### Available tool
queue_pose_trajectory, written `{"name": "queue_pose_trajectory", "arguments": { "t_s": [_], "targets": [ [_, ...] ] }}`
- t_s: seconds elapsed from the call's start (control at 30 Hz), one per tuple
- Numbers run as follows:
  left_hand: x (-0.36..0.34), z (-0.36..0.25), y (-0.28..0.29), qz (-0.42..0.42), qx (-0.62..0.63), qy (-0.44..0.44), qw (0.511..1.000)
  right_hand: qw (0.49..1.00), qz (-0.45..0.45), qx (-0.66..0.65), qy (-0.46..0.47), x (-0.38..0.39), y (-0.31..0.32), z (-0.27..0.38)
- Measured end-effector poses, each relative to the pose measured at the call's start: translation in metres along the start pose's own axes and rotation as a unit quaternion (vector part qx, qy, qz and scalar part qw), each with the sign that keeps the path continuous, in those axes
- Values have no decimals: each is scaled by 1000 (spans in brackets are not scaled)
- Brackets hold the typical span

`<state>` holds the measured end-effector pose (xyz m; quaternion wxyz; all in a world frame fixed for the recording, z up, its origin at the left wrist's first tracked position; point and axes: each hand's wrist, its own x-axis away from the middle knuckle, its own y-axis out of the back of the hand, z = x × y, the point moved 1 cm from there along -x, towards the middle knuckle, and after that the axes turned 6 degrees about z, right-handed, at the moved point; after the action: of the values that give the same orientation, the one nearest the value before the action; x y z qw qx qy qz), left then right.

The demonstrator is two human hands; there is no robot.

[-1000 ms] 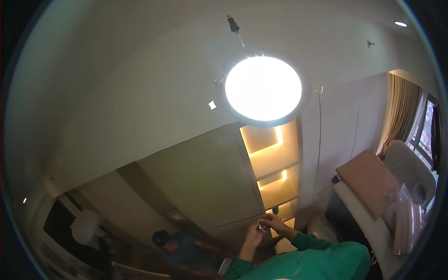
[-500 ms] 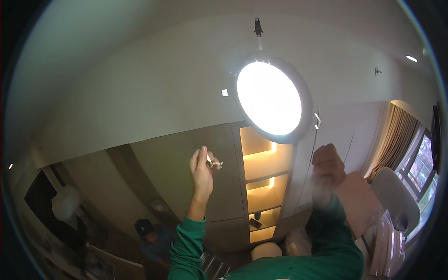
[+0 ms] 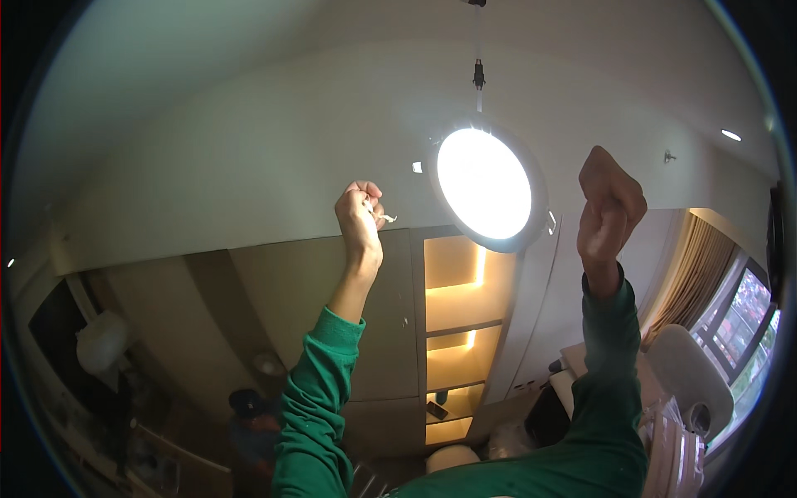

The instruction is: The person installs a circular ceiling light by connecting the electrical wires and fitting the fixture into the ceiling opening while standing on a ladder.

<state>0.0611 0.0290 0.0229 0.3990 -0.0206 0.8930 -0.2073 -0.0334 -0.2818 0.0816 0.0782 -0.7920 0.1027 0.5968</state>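
A lit round downlight (image 3: 483,184) hangs tilted by a cable with a black connector (image 3: 478,75), spring clips at its sides. My left hand (image 3: 361,216) is raised left of the light, apart from it, fingers curled round a small white twisted scrap (image 3: 386,218) whose nature I cannot make out. My right hand (image 3: 610,203) is raised right of the light, apart from it, with closed fingers; whatever they hold, if anything, is hidden.
Lit shelves (image 3: 461,274) stand below between cabinet panels (image 3: 324,315). Right are a curtain (image 3: 677,274), window (image 3: 739,324), grey chair back (image 3: 689,373) and wrapped pale bundles (image 3: 664,448). A co-worker (image 3: 249,423) is at lower left. A small fitting (image 3: 668,157) marks the upper right surface.
My two hands, together low at the middle a second ago, have moved apart and up to either side of the light. The view has shifted, and the co-worker now shows less.
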Motion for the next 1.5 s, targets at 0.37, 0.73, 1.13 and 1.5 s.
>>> {"name": "queue_pose_trajectory", "arguments": {
  "t_s": [0.37,0.73,1.13,1.5],
  "targets": [
    [17,23,-63,137,-136,-127,973,973,130,6,-193,-36,7,1],
    [26,-9,-62,57,-219,-306,925,953,169,6,-250,-15,-10,-37],
    [28,-66,-67,54,-330,-320,886,959,138,179,171,-62,-65,-14],
    [40,-110,-71,74,-395,-289,869,926,253,123,251,-97,-78,-22]
  ]
}}
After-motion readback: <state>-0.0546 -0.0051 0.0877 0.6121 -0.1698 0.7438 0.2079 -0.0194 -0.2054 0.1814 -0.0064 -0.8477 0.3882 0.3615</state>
